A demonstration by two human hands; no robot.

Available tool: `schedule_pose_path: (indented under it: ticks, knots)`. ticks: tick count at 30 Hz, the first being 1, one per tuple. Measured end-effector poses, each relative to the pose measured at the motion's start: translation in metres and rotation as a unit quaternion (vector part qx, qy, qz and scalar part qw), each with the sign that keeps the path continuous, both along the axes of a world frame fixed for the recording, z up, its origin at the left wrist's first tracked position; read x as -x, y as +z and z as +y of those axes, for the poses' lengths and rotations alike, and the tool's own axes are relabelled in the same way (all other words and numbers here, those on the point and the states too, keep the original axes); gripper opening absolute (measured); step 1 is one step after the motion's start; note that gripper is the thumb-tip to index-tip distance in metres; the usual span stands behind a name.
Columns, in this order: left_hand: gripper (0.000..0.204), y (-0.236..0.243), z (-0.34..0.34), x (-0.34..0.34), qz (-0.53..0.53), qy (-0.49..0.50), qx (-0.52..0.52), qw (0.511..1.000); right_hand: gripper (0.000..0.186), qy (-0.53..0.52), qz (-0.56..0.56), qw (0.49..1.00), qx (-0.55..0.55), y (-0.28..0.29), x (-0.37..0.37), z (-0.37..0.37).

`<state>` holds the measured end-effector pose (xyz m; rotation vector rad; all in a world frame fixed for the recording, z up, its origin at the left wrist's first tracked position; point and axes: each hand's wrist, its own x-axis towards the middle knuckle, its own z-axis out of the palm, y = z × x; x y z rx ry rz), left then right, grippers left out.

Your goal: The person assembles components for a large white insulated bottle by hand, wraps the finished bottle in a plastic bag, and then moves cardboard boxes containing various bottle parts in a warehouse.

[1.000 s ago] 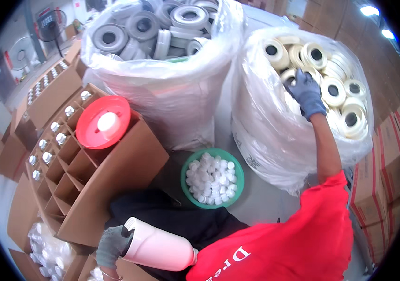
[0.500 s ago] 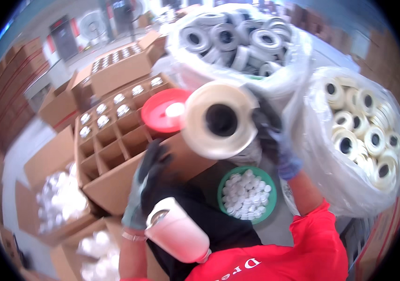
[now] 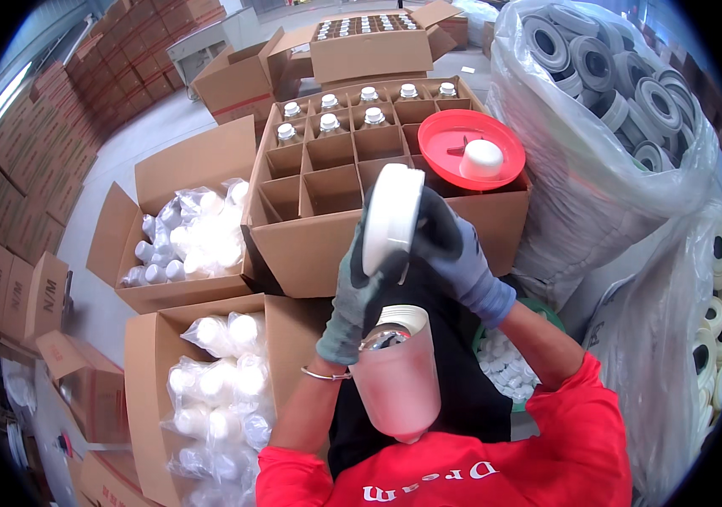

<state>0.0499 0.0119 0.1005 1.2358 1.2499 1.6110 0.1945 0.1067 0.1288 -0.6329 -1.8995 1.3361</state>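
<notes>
A white flanged plastic ring (image 3: 392,221) is held edge-on above my lap, between both gloved hands. My left hand (image 3: 354,296) grips its near-left side, fingers partly hidden behind it. Against its right side, my right hand (image 3: 456,245) is closed on the rim. Just below, a translucent plastic jar (image 3: 399,380) lies tilted on my lap, its threaded mouth uncapped and something shiny and metallic inside. Ahead and to the right, a red dish (image 3: 441,148) with a white round knob (image 3: 483,157) rests on the corner of a divided carton (image 3: 378,245).
White-capped bottles (image 3: 329,124) stand in some carton cells. At left, two open boxes (image 3: 151,338) hold bagged white bottles (image 3: 217,380). A green basin (image 3: 538,314) of small white caps sits right of my lap. Large plastic sacks (image 3: 547,237) hold grey rings (image 3: 593,63) and cream rings (image 3: 720,329).
The ring has turned from face-on to edge-on and come between both hands. My left hand, earlier apart from it, now grips it too. The view has swung right.
</notes>
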Motion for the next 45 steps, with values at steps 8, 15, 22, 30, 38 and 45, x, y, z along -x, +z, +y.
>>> schedule_pose_path:
  ticks: [8, 15, 22, 30, 38, 45]
  knots:
    - [0.065, -0.002, 0.001, 0.018, -0.187, 0.016, -0.025, 0.982, 0.065, -0.078, -0.060, 0.956, -0.278, -0.012, 0.006, 0.017]
    - [0.060, -0.014, -0.023, 0.014, 0.064, 0.108, -0.060, 0.990, 0.054, 0.123, 0.013, 0.929, 0.349, 0.001, 0.021, 0.007]
    - [0.056, -0.007, -0.015, 0.011, -0.264, 0.074, -0.055, 0.960, 0.071, -0.093, -0.024, 0.847, -0.523, -0.008, 0.033, 0.004]
    - [0.075, -0.006, -0.023, 0.025, 0.402, 0.150, -0.169, 0.887, 0.046, 0.192, 0.089, 0.934, 0.287, -0.022, 0.029, -0.011]
    - [0.075, -0.037, -0.059, 0.063, 0.196, -0.074, 0.075, 0.975, 0.031, 0.046, -0.120, 0.973, 0.190, -0.077, -0.017, 0.035]
    - [0.074, -0.032, -0.043, 0.060, 0.302, -0.181, -0.005, 0.936, 0.034, 0.158, -0.025, 0.959, -0.235, -0.107, 0.000, -0.002]
